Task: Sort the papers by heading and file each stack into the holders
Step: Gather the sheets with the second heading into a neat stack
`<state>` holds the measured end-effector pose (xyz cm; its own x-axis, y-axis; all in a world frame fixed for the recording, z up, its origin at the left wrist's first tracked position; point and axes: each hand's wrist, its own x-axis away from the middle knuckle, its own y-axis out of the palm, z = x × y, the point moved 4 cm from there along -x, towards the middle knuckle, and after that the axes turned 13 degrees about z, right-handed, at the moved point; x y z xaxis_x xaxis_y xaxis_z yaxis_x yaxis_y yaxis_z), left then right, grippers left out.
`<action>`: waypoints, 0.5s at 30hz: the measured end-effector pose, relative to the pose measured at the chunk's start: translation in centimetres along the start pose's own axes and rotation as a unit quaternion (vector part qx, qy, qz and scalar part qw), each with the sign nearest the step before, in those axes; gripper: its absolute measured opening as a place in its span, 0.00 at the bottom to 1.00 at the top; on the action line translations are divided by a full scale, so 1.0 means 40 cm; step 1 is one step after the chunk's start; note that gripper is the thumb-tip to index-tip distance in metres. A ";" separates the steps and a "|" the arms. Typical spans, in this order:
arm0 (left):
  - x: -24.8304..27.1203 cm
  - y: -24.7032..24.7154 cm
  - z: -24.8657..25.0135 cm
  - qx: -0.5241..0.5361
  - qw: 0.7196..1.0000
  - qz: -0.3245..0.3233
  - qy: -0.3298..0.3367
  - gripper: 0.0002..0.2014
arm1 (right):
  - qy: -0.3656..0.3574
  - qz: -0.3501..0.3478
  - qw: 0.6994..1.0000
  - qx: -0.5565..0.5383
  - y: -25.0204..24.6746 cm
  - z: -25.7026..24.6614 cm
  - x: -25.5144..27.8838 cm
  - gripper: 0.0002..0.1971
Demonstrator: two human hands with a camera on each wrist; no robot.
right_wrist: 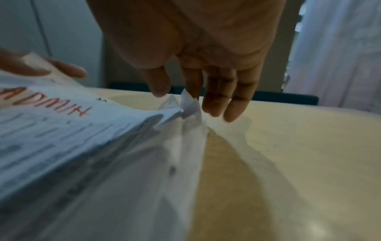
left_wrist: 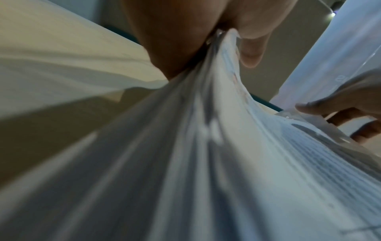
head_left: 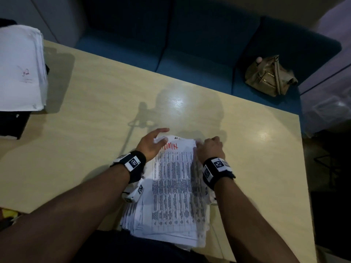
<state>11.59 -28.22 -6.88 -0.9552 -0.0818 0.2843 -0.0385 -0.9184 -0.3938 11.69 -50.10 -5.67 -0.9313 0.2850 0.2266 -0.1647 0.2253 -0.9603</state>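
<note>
**Both hands at the far corners of the ADMIN stack**

On the pale wooden table (head_left: 95,130), which fills most of the head view, everything else is arranged. Beyond its far edge runs a dark blue sofa (head_left: 190,44), with an olive-brown handbag (head_left: 269,76) sitting on its right seat. At the table's far left corner a second, thick pile of white sheets (head_left: 19,69) rests on something dark, well apart from the work in front of the person.

The main stack of papers (head_left: 174,190) lies at the near edge of the table, directly in front of the person, its lower end overhanging toward the lap. Its sheets are unevenly aligned, edges fanning out on the left and bottom. The top sheet carries a printed table of small text, too blurred to read, and the heading ADMIN (head_left: 170,146) handwritten in red.

The left hand (head_left: 152,145) is at the stack's far left corner. In the left wrist view its thumb and fingers close on the paper edges, gripping several sheets together. The right hand (head_left: 209,149) is at the far right corner; in the right wrist view its thumb and forefinger pinch the upturned corner of the papers (right_wrist: 183,104), while the other 3 fingers (right_wrist: 230,104) hang straight just beside it, above the table.

Each wrist wears a dark band with a white tagged device.
</note>
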 end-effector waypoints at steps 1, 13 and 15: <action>-0.002 0.004 -0.001 0.004 1.000 -0.003 -0.010 0.11 | -0.036 -0.008 0.999 -0.011 0.001 -0.009 -0.006 0.23; 0.016 -0.021 -0.016 0.058 0.997 0.029 -0.048 0.11 | 0.062 0.097 0.962 -0.249 0.019 0.051 0.024 0.15; 0.032 -0.017 -0.023 0.058 0.996 0.022 -0.060 0.26 | 0.116 0.097 0.926 -0.345 0.049 0.074 0.038 0.17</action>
<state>10.15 -27.35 -7.03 -0.9126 -0.1618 0.3754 0.0423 -0.9508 -0.3069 8.98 -51.97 -7.68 -0.8134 0.5575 0.1660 0.3207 0.6678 -0.6717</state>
